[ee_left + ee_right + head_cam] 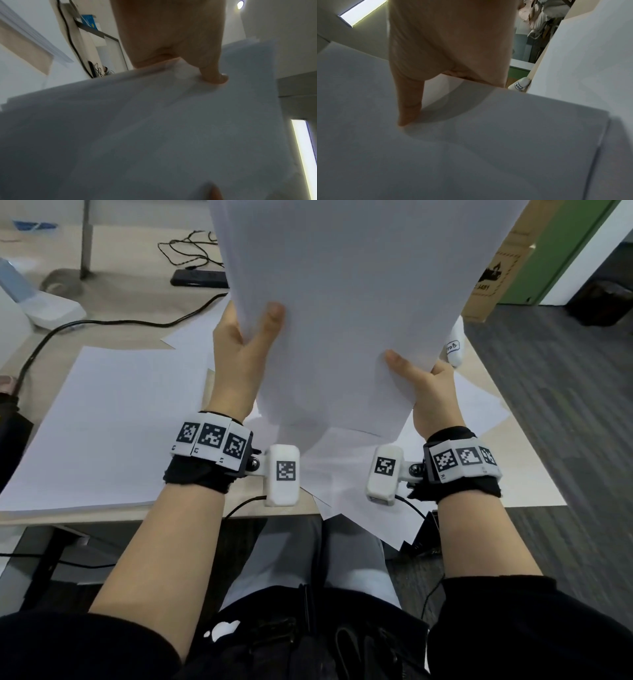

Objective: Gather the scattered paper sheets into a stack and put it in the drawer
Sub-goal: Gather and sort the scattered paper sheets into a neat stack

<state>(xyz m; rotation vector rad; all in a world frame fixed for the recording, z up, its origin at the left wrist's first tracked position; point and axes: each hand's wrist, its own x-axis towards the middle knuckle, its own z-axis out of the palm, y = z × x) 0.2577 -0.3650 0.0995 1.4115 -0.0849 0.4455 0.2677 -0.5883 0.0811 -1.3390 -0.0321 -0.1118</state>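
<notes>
A thick bundle of white paper sheets (342, 302) is held upright above the desk, filling the upper middle of the head view. My left hand (246, 337) grips its left edge, thumb on the near face, fingers hidden behind. My right hand (421, 378) grips the right edge the same way. In the left wrist view the thumb (212, 75) presses into the sheets (154, 128). The right wrist view has my thumb (409, 108) lying on the paper (471, 148). More loose sheets (359, 508) lie under the bundle and overhang the desk's front edge. No drawer is visible.
A neat white paper pile (102, 422) lies on the wooden desk (113, 299) at the left. A black cable (102, 323), a black device (198, 278) and a lamp base (61, 282) sit farther back. A white bottle (454, 347) stands by the right edge.
</notes>
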